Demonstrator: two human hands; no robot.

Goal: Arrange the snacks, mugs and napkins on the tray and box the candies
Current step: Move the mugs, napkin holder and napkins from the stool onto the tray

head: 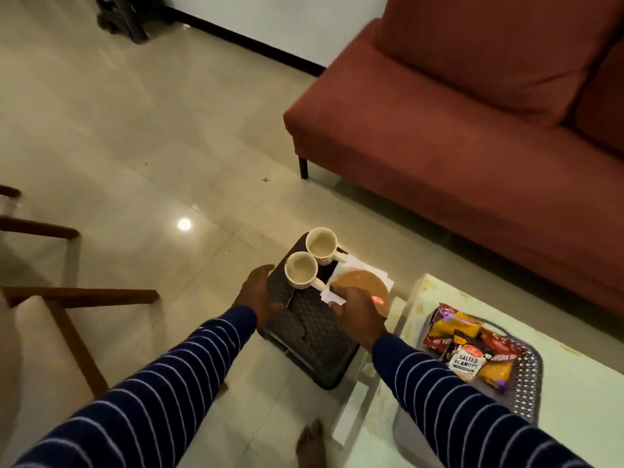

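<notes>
We note navy sleeves (189, 359) with thin pale stripes on both arms. Between the hands sits a dark stool (314, 332) with a woven relief pattern. Just beyond the left hand (260, 295) stand two cream mugs (301, 270) with small reddish prints. Under the right hand (358, 312) lies a tan round box (368, 285) on white napkins (364, 265). Right of the right hand, a grey lattice-pattern tray (526, 386) holds red, yellow and purple snacks (472, 346). Beyond the hands we see a rust-red sofa (456, 130) on a glossy beige floor (135, 130).
</notes>
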